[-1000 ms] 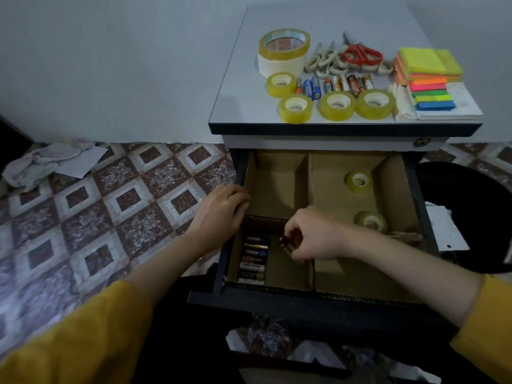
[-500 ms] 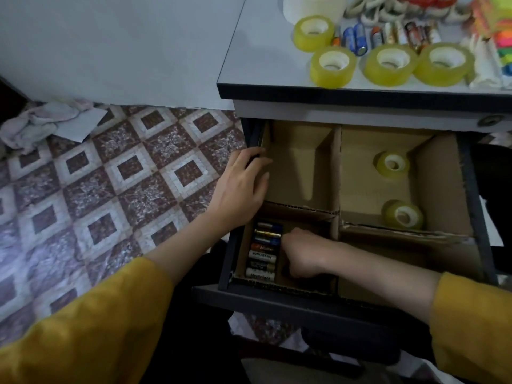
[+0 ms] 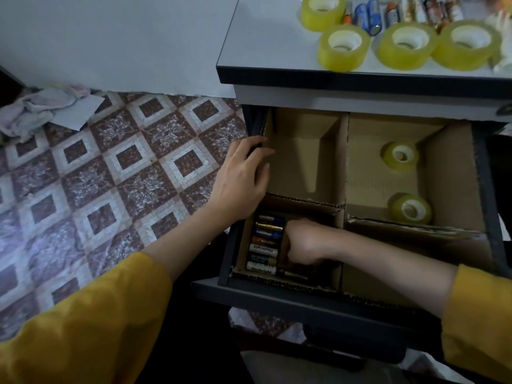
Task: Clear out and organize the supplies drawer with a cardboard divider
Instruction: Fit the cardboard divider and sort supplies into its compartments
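Cardboard divider holds batteries lying crosswise, long axes left-right.

Dim indoor light. Left of the white-topped counter, floor tiled in maroon and white diamonds; plain pale wall behind; crumpled cloth and paper farther left.

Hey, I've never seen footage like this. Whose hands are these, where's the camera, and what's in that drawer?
No machine here: a person's two bare hands, filmed from a camera worn on the head, looking down. The open drawer holds a cardboard divider. The left hand rests flat on the drawer's left edge. The right hand is curled in the near-left compartment beside a row of batteries; whether it holds one is hidden. Two tape rolls lie in the far-right compartment. Four more tape rolls and loose batteries sit on the tabletop above.
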